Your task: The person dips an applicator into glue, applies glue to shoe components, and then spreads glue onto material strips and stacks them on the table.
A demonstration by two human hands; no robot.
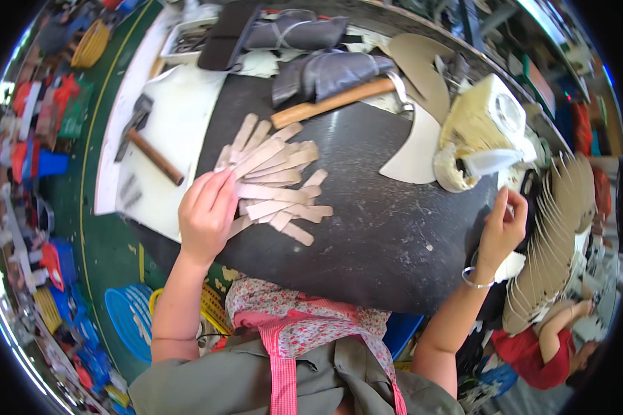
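Observation:
A loose, fanned-out pile of beige strips with rounded ends [277, 193] lies on the black work surface [367, 242]. At its left edge my left hand [208, 211] is closed, its fingertips pinching the end of a beige strip [259, 159] on top of the pile. My right hand [503, 228], a bracelet at its wrist, is held over the right side of the surface with curled fingers. Whether anything is between them is hidden. Just beyond it is a glue-crusted plastic container [471, 123] with a whitish bottle-like piece [493, 162] at its mouth.
A wooden-handled hammer [332, 102] lies behind the pile, beside dark wrapped bundles [332, 75]. Another hammer [154, 156] rests on a white sheet [180, 117] at left. Fringed beige pieces [557, 235] line the right edge. Another person in red [536, 356] sits at lower right.

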